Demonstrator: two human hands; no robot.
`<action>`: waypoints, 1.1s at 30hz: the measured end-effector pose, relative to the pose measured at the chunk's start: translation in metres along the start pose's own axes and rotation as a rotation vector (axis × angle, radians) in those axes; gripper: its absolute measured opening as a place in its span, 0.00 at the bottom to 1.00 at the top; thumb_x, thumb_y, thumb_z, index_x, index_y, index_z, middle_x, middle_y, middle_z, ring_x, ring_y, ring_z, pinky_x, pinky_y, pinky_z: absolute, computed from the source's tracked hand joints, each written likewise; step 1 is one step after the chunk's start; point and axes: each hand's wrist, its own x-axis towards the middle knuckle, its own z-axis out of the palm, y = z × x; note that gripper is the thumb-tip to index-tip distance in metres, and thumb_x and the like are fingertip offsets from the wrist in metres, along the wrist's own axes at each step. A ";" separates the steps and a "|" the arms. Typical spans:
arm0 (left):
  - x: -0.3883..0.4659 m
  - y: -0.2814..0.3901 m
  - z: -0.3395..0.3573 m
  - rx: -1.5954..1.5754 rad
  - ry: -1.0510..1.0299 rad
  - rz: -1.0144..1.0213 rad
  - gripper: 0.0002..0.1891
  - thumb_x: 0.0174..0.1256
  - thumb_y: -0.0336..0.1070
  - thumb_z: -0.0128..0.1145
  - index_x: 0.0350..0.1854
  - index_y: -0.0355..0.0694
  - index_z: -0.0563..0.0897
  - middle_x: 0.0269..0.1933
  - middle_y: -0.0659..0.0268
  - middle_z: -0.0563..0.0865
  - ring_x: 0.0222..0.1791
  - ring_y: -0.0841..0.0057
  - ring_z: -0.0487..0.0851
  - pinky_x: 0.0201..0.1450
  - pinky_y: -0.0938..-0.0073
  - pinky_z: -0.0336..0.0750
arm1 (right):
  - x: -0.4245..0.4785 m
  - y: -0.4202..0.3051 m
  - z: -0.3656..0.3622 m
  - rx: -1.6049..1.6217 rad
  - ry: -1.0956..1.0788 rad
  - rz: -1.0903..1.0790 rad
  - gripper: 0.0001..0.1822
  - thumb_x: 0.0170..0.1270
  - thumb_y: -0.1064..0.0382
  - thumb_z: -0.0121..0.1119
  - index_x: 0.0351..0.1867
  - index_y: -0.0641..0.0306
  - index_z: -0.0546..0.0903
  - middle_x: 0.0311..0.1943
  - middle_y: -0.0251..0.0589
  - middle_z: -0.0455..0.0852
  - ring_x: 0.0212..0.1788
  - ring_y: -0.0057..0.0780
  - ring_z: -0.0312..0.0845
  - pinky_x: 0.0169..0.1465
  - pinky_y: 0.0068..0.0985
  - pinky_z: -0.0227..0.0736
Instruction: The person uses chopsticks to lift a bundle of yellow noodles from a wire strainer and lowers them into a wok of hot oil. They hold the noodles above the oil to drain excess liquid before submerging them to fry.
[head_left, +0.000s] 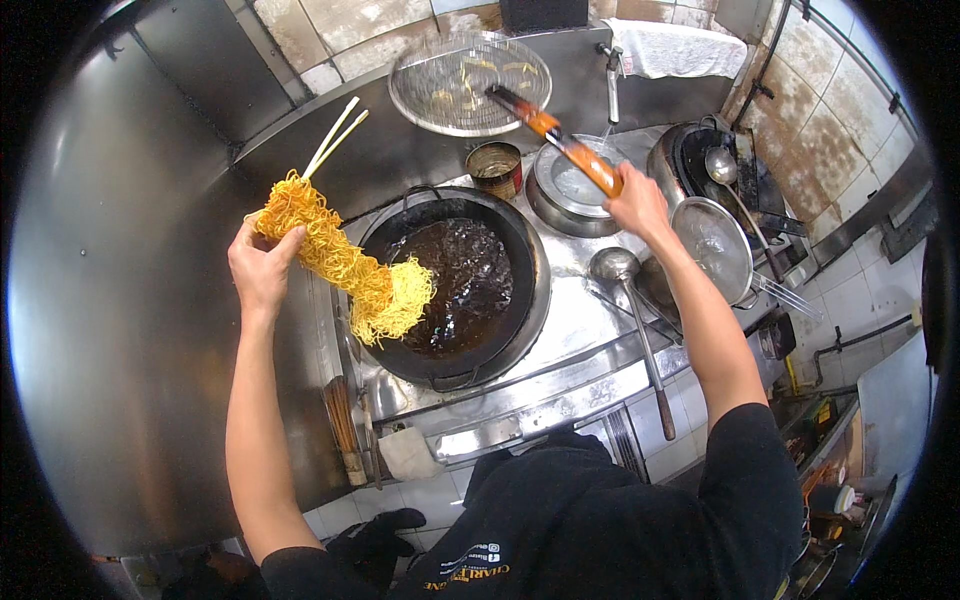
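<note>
My left hand (262, 262) pinches the upper end of a long clump of yellow noodles (334, 255). The clump slants down to the right, and its paler lower end is over the left part of a wok (529, 300) of dark bubbling oil (469, 281). Two pale chopsticks (330, 142) stick up out of the noodles; their other ends are hidden. In my right hand (637, 202) is the orange handle of a round wire strainer (471, 82), blurred and raised behind the wok. A few noodle scraps cling to its mesh.
Behind the wok stand an open tin can (495, 171) and a metal pot (571, 214) under a running faucet (613, 90). A ladle (637, 315) lies to the right, near a fine-mesh sieve (712, 240). A bamboo brush (343, 420) and folded cloth (409, 454) are at the stove's front.
</note>
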 end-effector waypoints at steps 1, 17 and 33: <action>0.000 -0.003 0.002 -0.011 0.001 0.006 0.16 0.59 0.29 0.72 0.48 0.32 0.85 0.41 0.65 0.90 0.39 0.81 0.86 0.46 0.77 0.79 | 0.012 -0.003 0.000 0.034 0.033 -0.059 0.21 0.51 0.62 0.67 0.47 0.64 0.79 0.41 0.58 0.88 0.47 0.56 0.85 0.50 0.48 0.78; -0.022 -0.026 0.055 0.086 -0.013 -0.024 0.19 0.56 0.30 0.73 0.50 0.32 0.85 0.40 0.61 0.91 0.39 0.79 0.88 0.46 0.75 0.81 | 0.167 -0.187 0.100 1.819 -1.101 0.422 0.28 0.81 0.50 0.47 0.63 0.79 0.69 0.26 0.31 0.74 0.21 0.16 0.63 0.27 0.19 0.65; -0.028 -0.092 0.090 -0.020 -0.028 -0.054 0.20 0.61 0.26 0.70 0.55 0.31 0.82 0.48 0.61 0.88 0.46 0.75 0.86 0.52 0.73 0.80 | 0.041 0.033 -0.090 0.668 -0.533 0.153 0.20 0.73 0.44 0.59 0.35 0.60 0.75 0.16 0.22 0.64 0.11 0.13 0.57 0.13 0.21 0.54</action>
